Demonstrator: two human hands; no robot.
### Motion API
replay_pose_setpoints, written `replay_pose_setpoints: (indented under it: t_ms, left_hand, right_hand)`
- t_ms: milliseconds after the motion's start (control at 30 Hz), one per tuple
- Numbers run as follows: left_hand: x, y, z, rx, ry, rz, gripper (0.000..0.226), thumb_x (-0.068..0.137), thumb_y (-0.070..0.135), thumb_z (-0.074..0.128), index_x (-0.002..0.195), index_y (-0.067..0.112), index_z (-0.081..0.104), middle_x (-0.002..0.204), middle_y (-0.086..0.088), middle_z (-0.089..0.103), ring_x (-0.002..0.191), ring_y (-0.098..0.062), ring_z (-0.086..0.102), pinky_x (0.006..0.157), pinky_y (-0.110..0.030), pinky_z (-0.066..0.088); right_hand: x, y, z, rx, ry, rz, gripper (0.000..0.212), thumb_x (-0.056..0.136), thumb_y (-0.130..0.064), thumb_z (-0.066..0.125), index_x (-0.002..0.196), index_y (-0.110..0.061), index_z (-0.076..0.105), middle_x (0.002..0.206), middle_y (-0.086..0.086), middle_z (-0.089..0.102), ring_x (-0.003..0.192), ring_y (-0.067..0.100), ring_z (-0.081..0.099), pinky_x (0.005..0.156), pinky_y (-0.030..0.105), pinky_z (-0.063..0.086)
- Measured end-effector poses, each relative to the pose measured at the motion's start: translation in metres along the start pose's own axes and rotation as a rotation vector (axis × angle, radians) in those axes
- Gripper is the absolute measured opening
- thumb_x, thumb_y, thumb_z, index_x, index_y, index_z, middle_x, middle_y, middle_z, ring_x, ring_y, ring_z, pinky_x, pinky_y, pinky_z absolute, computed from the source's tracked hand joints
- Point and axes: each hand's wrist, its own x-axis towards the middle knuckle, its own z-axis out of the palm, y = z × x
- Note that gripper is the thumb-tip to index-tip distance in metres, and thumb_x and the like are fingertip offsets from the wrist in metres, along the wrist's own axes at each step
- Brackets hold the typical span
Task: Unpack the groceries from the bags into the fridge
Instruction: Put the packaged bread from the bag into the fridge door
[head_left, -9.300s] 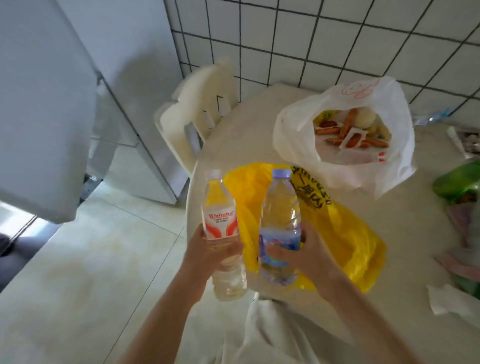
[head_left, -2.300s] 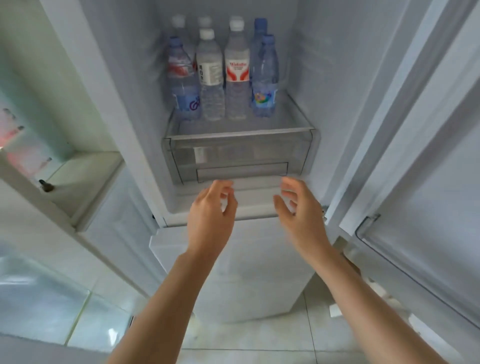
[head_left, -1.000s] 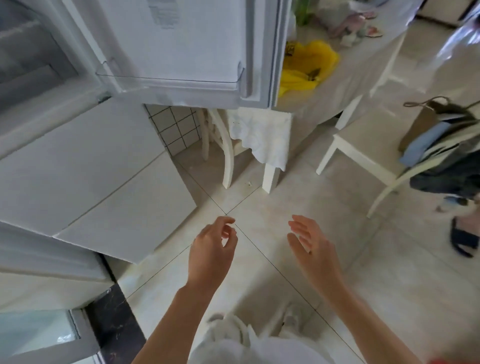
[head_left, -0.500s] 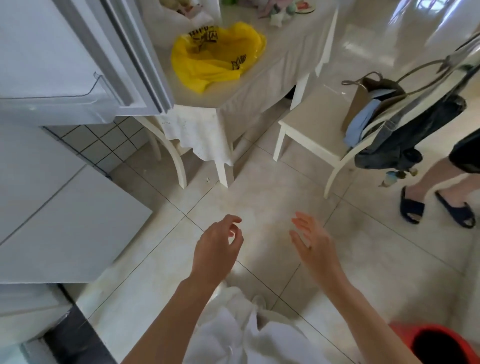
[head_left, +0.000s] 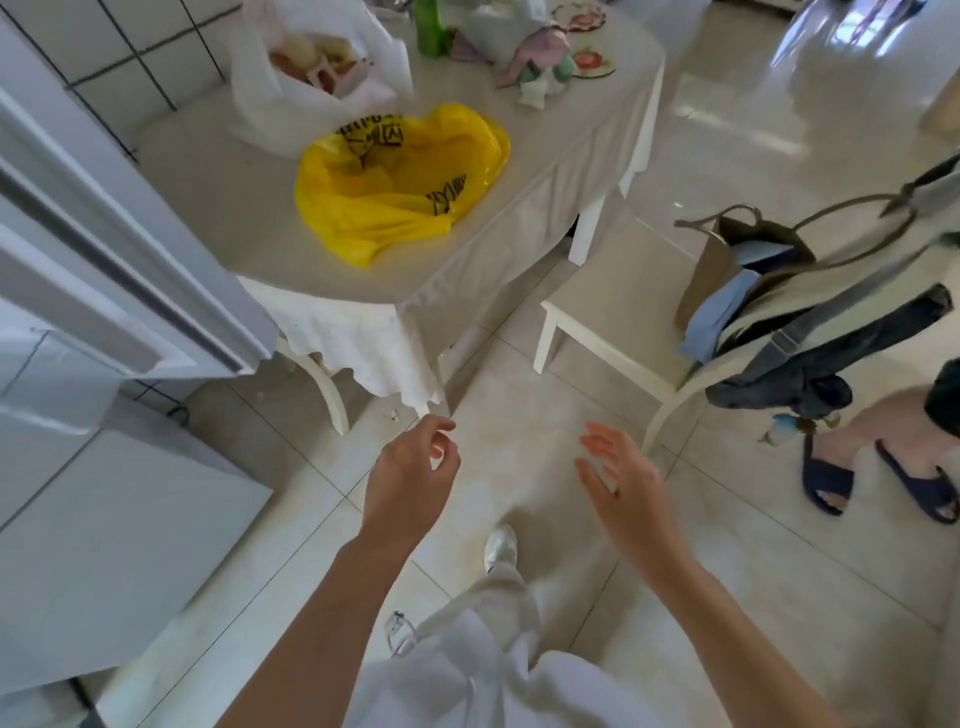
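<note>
A crumpled yellow plastic bag (head_left: 400, 182) lies on the white-clothed table (head_left: 218, 208). Behind it stands a white plastic bag (head_left: 311, 67) with packaged food showing inside. The open fridge door (head_left: 104, 249) fills the left side, its lower doors (head_left: 104, 545) below. My left hand (head_left: 410, 483) hangs over the floor tiles with loosely curled fingers, holding nothing. My right hand (head_left: 618, 478) is beside it, fingers spread and relaxed, also bare. Both hands are well short of the table.
A green bottle (head_left: 431, 26) and crumpled pastel items (head_left: 545, 57) sit at the table's far end. A white chair (head_left: 623, 306) at right carries a brown bag (head_left: 727, 260) and dark clothes. Another person's feet in dark slippers (head_left: 878, 478) stand at far right.
The view has swung from the fridge interior toward the table. The table and bags are now nearer and more central. Both hands stay held out with nothing in them.
</note>
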Motion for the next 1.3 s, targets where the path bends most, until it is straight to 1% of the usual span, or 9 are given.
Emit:
replay_pose_setpoints:
  t_ms: [200, 300, 433, 633, 800, 900, 1033, 1200, 1300]
  left_hand:
    - [0.11, 0.016, -0.015, -0.011, 0.044, -0.029, 0.015, 0.091, 0.023, 0.057, 0.105, 0.027, 0.061, 0.082, 0.01, 0.067, 0.08, -0.007, 0.063, 0.076, -0.034, 0.055]
    - [0.152, 0.023, -0.02, -0.034, 0.075, -0.043, 0.015, 0.092, 0.022, 0.056, 0.105, 0.023, 0.063, 0.079, 0.013, 0.064, 0.081, -0.007, 0.062, 0.078, -0.033, 0.054]
    - [0.201, 0.031, -0.021, -0.056, 0.111, -0.068, 0.016, 0.092, 0.021, 0.056, 0.107, 0.022, 0.062, 0.083, 0.015, 0.064, 0.085, -0.007, 0.062, 0.081, -0.034, 0.054]
    - [0.269, 0.04, -0.018, -0.069, 0.185, -0.112, 0.016, 0.091, 0.019, 0.057, 0.107, 0.02, 0.062, 0.086, 0.007, 0.067, 0.084, -0.011, 0.064, 0.079, -0.035, 0.056]
    - [0.332, 0.054, -0.011, -0.045, 0.251, -0.183, 0.016, 0.092, 0.02, 0.057, 0.108, 0.023, 0.061, 0.092, 0.004, 0.068, 0.086, -0.013, 0.061, 0.078, -0.03, 0.052]
    - [0.373, 0.065, -0.008, -0.05, 0.305, -0.245, 0.017, 0.092, 0.022, 0.058, 0.108, 0.024, 0.061, 0.094, 0.002, 0.069, 0.087, -0.016, 0.062, 0.074, -0.036, 0.054]
    - [0.422, 0.082, -0.009, -0.03, 0.364, -0.28, 0.02, 0.091, 0.017, 0.059, 0.11, 0.02, 0.063, 0.099, 0.002, 0.07, 0.088, -0.015, 0.064, 0.073, -0.034, 0.054]
    - [0.471, 0.084, -0.019, 0.02, 0.401, -0.306, 0.022, 0.091, 0.02, 0.058, 0.113, 0.02, 0.062, 0.099, 0.003, 0.069, 0.092, -0.017, 0.063, 0.071, -0.034, 0.054]
    - [0.499, 0.08, -0.035, 0.058, 0.418, -0.31, 0.023, 0.091, 0.02, 0.058, 0.114, 0.019, 0.062, 0.1, 0.004, 0.068, 0.095, -0.018, 0.063, 0.074, -0.033, 0.052]
  right_hand:
    - [0.123, -0.032, -0.004, -0.033, -0.008, -0.071, 0.04, 0.091, -0.018, 0.061, 0.129, -0.013, 0.05, 0.119, -0.001, 0.061, 0.111, 0.014, 0.058, 0.098, 0.038, 0.048]
    - [0.172, -0.046, -0.003, -0.037, -0.015, -0.118, 0.037, 0.091, -0.017, 0.061, 0.127, -0.014, 0.051, 0.118, -0.001, 0.062, 0.11, 0.015, 0.059, 0.096, 0.039, 0.048]
    - [0.232, -0.057, -0.001, -0.032, -0.038, -0.16, 0.034, 0.09, -0.016, 0.061, 0.123, -0.016, 0.053, 0.114, -0.001, 0.065, 0.108, 0.017, 0.061, 0.094, 0.039, 0.049]
    - [0.32, -0.071, -0.004, -0.042, -0.139, -0.216, 0.038, 0.092, -0.016, 0.059, 0.128, -0.015, 0.05, 0.122, -0.001, 0.063, 0.115, 0.012, 0.058, 0.098, 0.031, 0.046]
    - [0.407, -0.083, -0.007, -0.068, -0.239, -0.304, 0.038, 0.092, -0.017, 0.058, 0.129, -0.014, 0.049, 0.123, 0.001, 0.062, 0.114, 0.013, 0.056, 0.1, 0.034, 0.045]
    - [0.459, -0.094, -0.01, -0.081, -0.311, -0.363, 0.038, 0.093, -0.018, 0.058, 0.129, -0.014, 0.048, 0.123, 0.001, 0.061, 0.114, 0.011, 0.055, 0.101, 0.033, 0.044]
    - [0.527, -0.107, -0.009, -0.097, -0.364, -0.473, 0.036, 0.091, -0.017, 0.061, 0.125, -0.01, 0.052, 0.117, 0.002, 0.064, 0.111, 0.013, 0.058, 0.096, 0.032, 0.047]
    - [0.6, -0.131, 0.007, -0.099, -0.42, -0.552, 0.035, 0.088, -0.013, 0.065, 0.121, -0.008, 0.055, 0.114, 0.006, 0.065, 0.105, 0.016, 0.061, 0.087, 0.022, 0.046]
    - [0.636, -0.151, 0.021, -0.107, -0.444, -0.579, 0.035, 0.088, -0.012, 0.065, 0.122, -0.007, 0.056, 0.116, 0.005, 0.065, 0.105, 0.018, 0.061, 0.087, 0.028, 0.047]
